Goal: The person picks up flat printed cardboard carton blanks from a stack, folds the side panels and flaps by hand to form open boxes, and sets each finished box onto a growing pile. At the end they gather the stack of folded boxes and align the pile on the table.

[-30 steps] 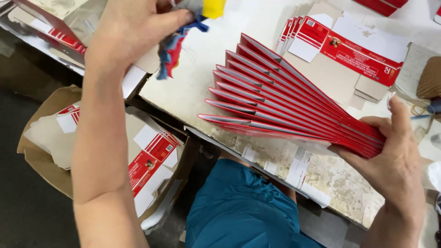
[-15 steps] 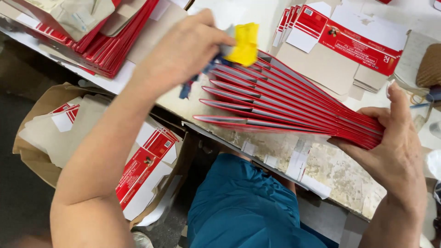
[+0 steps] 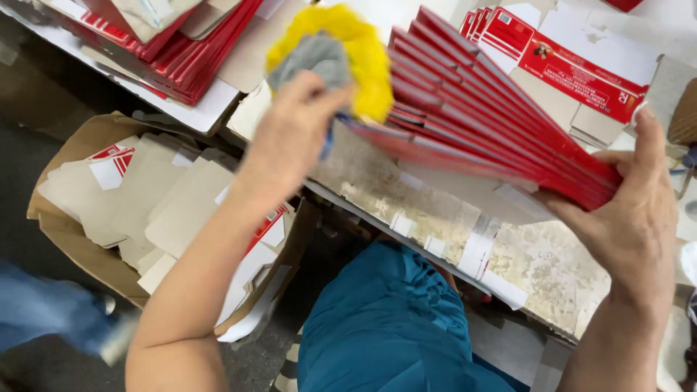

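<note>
Right hand (image 3: pixel 628 218) clamps fanned red cartons (image 3: pixel 494 123); left hand (image 3: pixel 294 138) grips yellow sponge (image 3: pixel 359 51) against fan's near edges; wiping underway, unfinished.

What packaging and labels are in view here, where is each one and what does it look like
Fanned flat cartons: red, pinched in the right hand.
Flat carton stack: top left on the table, red edges.
Unfolded carton: top right, red and white, lying flat.
Loose blanks: in the brown box at left, beige with red-white panels.
</note>
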